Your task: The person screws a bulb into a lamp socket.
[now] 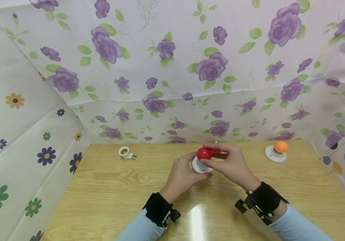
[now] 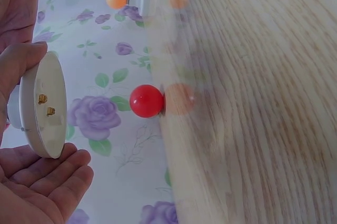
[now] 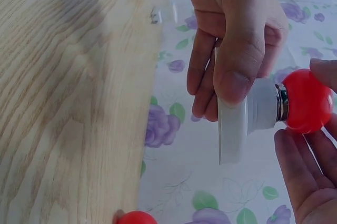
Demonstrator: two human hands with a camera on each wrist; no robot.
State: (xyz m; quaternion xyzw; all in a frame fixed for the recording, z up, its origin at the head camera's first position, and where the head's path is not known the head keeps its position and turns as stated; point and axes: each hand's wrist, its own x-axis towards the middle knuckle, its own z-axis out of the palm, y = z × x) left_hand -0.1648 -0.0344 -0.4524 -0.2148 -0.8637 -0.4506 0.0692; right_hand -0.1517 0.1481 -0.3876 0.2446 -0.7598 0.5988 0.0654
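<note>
My left hand (image 1: 182, 174) grips a round white lamp holder (image 1: 201, 167) by its rim, raised off the table. In the left wrist view, the underside of the lamp holder (image 2: 46, 118) shows two small brass terminals. My right hand (image 1: 232, 164) pinches a red bulb (image 1: 203, 153) between thumb and fingers. The bulb (image 3: 306, 101) sits at the mouth of the holder, a strip of its metal cap showing between them. Behind my right hand, a second red bulb (image 2: 146, 101) lies on the table, mostly hidden in the head view.
An orange bulb (image 1: 280, 146) stands in another white lamp holder (image 1: 271, 155) at the table's back right. At the back left lies a white plug-in bulb socket (image 1: 125, 153). Flowered sheets (image 1: 172, 77) rise behind the wood-grain table (image 1: 115, 201) and at its sides.
</note>
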